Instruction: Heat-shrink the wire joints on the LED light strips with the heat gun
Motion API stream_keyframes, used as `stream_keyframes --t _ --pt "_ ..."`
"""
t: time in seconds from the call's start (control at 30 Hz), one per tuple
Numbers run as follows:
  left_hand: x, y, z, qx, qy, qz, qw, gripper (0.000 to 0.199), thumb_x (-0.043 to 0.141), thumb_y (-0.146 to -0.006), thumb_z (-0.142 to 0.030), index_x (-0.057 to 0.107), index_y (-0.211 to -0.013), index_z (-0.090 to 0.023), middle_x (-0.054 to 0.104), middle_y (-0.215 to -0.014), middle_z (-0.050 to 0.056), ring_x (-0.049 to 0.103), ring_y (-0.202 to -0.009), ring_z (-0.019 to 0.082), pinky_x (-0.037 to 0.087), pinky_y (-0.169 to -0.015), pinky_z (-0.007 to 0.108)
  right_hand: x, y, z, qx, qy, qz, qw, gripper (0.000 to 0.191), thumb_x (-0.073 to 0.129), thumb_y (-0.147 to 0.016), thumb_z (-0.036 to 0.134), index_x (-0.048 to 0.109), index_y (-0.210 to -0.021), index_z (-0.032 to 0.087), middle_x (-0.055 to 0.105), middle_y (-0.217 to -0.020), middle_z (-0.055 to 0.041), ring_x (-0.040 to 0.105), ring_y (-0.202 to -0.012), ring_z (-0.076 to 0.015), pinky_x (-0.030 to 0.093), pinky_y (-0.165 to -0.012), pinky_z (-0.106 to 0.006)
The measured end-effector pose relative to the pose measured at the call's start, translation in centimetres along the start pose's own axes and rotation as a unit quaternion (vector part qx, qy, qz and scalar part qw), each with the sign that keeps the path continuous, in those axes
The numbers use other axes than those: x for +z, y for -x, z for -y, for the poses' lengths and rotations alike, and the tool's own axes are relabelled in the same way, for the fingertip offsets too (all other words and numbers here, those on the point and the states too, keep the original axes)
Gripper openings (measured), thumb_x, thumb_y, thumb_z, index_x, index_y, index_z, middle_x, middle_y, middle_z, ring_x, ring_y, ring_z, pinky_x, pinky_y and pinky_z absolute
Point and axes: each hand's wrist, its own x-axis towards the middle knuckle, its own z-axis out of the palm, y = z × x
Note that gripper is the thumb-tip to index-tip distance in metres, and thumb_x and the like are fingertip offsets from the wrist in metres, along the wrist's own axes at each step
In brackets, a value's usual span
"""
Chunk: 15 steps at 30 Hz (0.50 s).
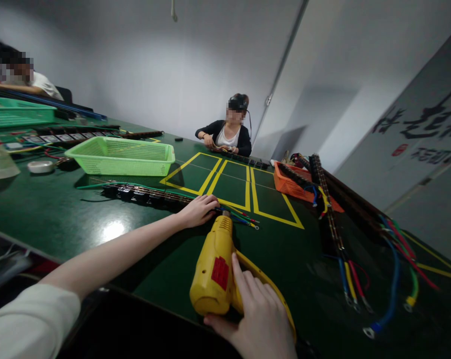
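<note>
In my right hand (263, 304) is a yellow heat gun (212, 269), its handle wrapped by my fingers and its metal nozzle pointing away from me. My left hand (199, 210) lies just beyond the nozzle, fingers closed on the wires (236, 215) at the end of a long black part assembly (146, 194). Those wires are blue, green and red, and ring terminals (254, 226) show at their tips. Copper-coloured rods run along the assembly, which rests on the green table (79, 219). The grip of my left fingertips is partly hidden.
A light green basket (120, 169) stands behind the assembly. To the right, an orange basket (285, 182) bears more assemblies (325, 199) with hanging coloured cables (392, 284). Yellow tape (231, 205) marks the table. One person (231, 132) works across it; another (42, 82) sits far left.
</note>
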Motion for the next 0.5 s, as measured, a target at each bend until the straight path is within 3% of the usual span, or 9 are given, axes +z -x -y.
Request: stream_keyframes --t 0.13,0.3,0.5 --pt "-0.1 0.0 -0.1 -0.002 -0.006 0.0 1.0 0.022 0.043 -0.089 -0.021 0.05 -0.11 -0.018 0.051 -0.113 0.009 0.05 -0.101 0.021 0.042 -0.089 0.034 -0.2 1.0 -1.2 -0.051 0.025 -0.086 0.995 0.073 0.048 -0.077 0.07 0.053 -0.125 0.015 0.069 -0.097 -0.0066 0.065 -0.08 -0.0215 0.048 -0.068 -0.032" --pt "-0.1 0.0 -0.1 -0.004 -0.011 0.008 1.0 0.022 0.043 -0.089 -0.023 0.049 -0.11 -0.018 0.051 -0.114 0.009 0.05 -0.102 0.021 0.043 -0.089 0.034 0.2 3.1 -3.6 -0.007 0.056 -0.128 0.99 0.035 0.041 -0.094 0.043 0.062 -0.104 0.017 0.07 -0.089 -0.0031 0.064 -0.079 -0.0164 0.042 -0.072 -0.029" --pt "-0.3 0.1 -0.2 -0.003 -0.016 0.01 1.0 0.021 0.042 -0.09 -0.023 0.049 -0.109 -0.018 0.051 -0.113 0.009 0.05 -0.101 0.021 0.043 -0.088 0.034 0.2 4.8 -6.5 0.016 0.116 -0.172 0.978 0.034 0.037 -0.094 0.039 0.063 -0.087 0.018 0.069 -0.081 -0.0044 0.062 -0.077 -0.0191 0.041 -0.074 -0.033"
